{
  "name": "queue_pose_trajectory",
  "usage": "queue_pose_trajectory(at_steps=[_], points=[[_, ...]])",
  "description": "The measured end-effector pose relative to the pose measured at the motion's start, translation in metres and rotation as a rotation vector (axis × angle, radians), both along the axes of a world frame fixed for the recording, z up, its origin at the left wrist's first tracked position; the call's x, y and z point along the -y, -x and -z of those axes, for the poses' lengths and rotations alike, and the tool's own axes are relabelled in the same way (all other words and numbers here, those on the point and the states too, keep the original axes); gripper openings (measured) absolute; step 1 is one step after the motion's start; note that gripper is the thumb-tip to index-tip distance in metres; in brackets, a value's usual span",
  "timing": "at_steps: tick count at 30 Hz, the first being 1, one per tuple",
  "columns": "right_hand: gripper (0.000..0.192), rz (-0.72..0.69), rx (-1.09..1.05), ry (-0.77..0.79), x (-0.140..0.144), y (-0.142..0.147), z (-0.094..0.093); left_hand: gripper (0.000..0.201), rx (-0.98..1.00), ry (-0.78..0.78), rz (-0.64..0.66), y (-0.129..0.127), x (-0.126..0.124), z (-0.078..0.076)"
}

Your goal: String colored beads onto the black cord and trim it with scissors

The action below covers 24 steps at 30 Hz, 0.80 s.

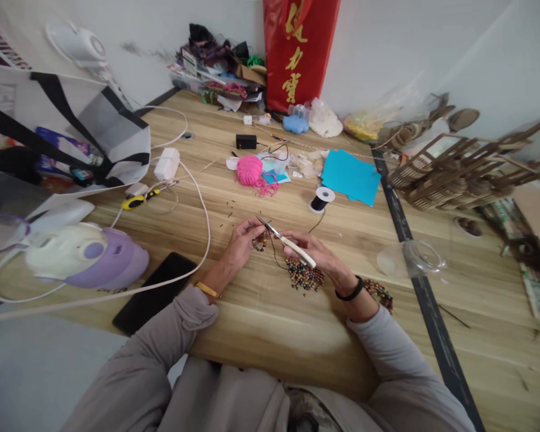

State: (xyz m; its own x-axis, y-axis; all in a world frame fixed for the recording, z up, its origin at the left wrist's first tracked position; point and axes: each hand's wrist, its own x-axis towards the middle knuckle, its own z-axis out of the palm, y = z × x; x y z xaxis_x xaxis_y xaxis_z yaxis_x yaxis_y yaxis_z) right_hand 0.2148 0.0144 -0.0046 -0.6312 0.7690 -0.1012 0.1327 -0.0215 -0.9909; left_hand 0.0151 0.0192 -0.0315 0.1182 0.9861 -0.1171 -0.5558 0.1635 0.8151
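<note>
Though small, bracelet (260,249) between hands (238,249) (324,254)

From my remote seat, I'm watching the bead bracelet (260,244) now: small round beads in mixed colours, a curved string of them hanging below the left hand's (244,241) fingertips. And here are the scissors (299,251), in the right hand (314,249), cream handles slanting down towards me, slim metal blades pointing away and leftward, tips right by the bracelet's top! I can't tell how far the blades are parted. Down runs the thin black cord (275,254), bowing loosely beside the bracelet.
</note>
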Motion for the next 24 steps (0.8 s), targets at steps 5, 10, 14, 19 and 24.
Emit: queue_pose_trajectory(at_steps=[5, 10, 14, 19, 24], points=[[0.046, 0.038, 0.013, -0.01, -0.001, 0.005, -0.004, 0.021, 0.024, -0.034, -0.018, 0.001, -0.002, 0.004], [0.047, 0.04, 0.005, -0.014, -0.002, 0.009, -0.006, 0.021, 0.021, -0.033, -0.04, 0.002, -0.004, 0.004], [0.048, 0.047, -0.004, -0.015, -0.005, 0.012, -0.007, 0.02, 0.022, -0.025, -0.062, 0.002, -0.004, 0.002], [0.048, 0.053, -0.006, -0.048, -0.009, 0.018, -0.003, 0.022, 0.023, 0.006, -0.105, 0.002, -0.005, 0.001], [0.05, 0.1, 0.017, -0.071, -0.014, 0.023, 0.003, 0.021, 0.011, 0.027, -0.17, 0.004, -0.007, 0.005]])
